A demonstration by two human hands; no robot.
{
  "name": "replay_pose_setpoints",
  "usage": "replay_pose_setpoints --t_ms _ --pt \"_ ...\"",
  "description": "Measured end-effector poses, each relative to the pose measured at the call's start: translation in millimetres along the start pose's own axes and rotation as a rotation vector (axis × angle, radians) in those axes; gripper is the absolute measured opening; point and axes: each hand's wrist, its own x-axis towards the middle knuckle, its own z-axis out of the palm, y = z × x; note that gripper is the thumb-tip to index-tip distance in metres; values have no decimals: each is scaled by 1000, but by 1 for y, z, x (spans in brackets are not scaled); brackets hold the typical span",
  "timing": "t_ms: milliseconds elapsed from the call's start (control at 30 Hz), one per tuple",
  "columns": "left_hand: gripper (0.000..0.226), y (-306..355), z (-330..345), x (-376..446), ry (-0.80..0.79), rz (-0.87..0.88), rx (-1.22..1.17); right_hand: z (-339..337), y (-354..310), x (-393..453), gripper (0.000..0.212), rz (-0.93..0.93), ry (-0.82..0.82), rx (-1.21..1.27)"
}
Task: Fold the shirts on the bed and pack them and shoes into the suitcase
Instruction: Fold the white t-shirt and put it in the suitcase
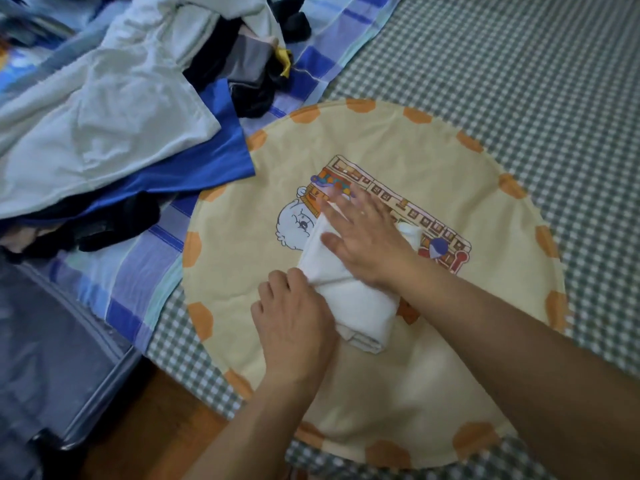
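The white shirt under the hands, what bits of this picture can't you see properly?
- Head view: much of the white shirt is covered by the right hand lying flat on it and the left hand gripping its edge.
- The cartoon print on the round yellow cloth is partly hidden by shirt and right hand.
- The grey suitcase is cut off by the left edge.
- The dark clothes in the pile are too tangled to identify.

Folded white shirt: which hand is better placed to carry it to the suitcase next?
Left, probably. The left hand already grips the folded white shirt's near edge and is nearer the suitcase. The right hand only presses flat on top.
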Motion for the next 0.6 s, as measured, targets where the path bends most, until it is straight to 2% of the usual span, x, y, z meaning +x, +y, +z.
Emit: replay_pose_setpoints --t_ms 33,100,167,200,233,300,367,433,467,533,600 --pt "11 -2 -2 -6 -17 -91 -48 8 1 4 80 0 -89 -24" --pt "32 -2 -12 -14 -104 -397 -263 16 5 8 80 7 -117 -29" --pt "55 -1 -18 -21 -237 -711 -654 12 4 6 75 64 -81 3" --pt "63 4 -21 -23 -308 -792 -854 9 3 2 74 128 -52 25" --pt "71 11 -24 -24 -344 -792 -985 6 2 -3 74 210 -39 58" --pt "78 21 -28 -20 -341 -615 -1000 -3 -1 -20 74 422 -100 201" --pt "72 16 -26 -6 -226 -349 -757 -8 -3 -44 77 647 -175 412" --pt "76 3 -29 9 -138 -139 -493 -9 -5 -71 75 757 -109 596" --pt "77 -3 -28 12 -101 -35 -347 -7 -7 -83 71 760 5 663" --pt "71 -6 -23 8 30 286 -111 0 -14 -102 63 743 329 680" --pt "60 -9 -8 5 52 600 6 7 -29 -110 53 649 642 485"
